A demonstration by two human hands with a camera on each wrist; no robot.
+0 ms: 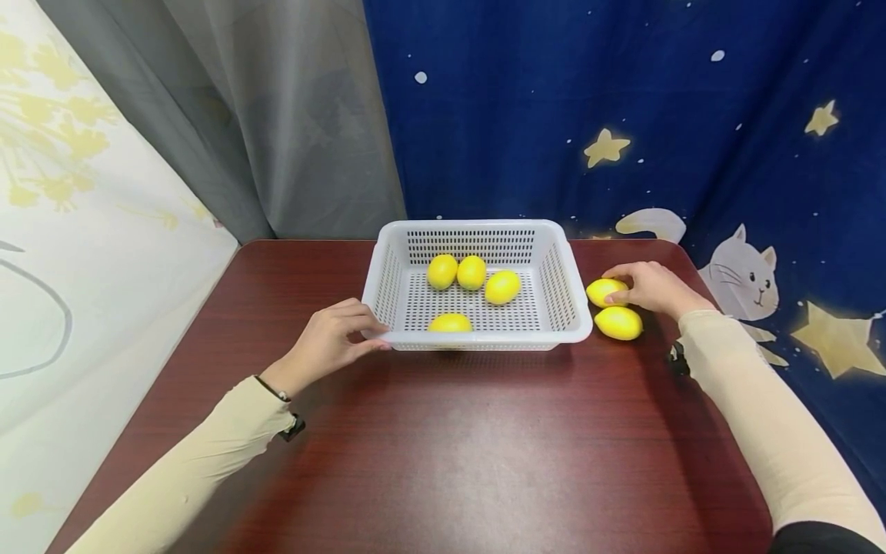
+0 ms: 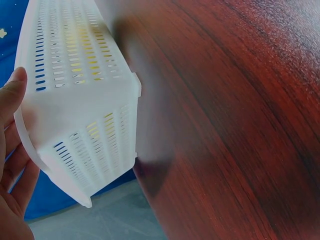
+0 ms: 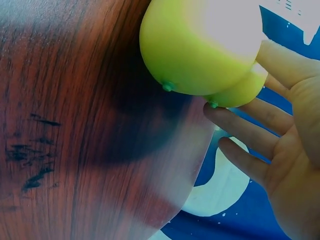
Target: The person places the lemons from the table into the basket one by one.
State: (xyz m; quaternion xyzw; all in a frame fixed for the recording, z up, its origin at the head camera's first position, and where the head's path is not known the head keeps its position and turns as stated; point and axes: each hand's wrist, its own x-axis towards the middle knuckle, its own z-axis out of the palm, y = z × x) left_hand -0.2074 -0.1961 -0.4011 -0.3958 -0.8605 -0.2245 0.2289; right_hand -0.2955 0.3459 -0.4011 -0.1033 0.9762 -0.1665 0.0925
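Note:
A white perforated plastic basket stands near the table's far edge with several yellow lemons inside, among them one lemon on its right side. My left hand pinches the basket's rim at the near left corner, thumb on the outside in the left wrist view. To the right of the basket, my right hand holds the farther of two lemons between thumb and fingers. The nearer lemon lies right beside it on the table. In the right wrist view this nearer lemon partly hides the held lemon.
The dark red wooden table spreads in front of the basket. Behind it hang a grey curtain and a blue curtain with stars and a cat. Dark marks show on the tabletop in the right wrist view.

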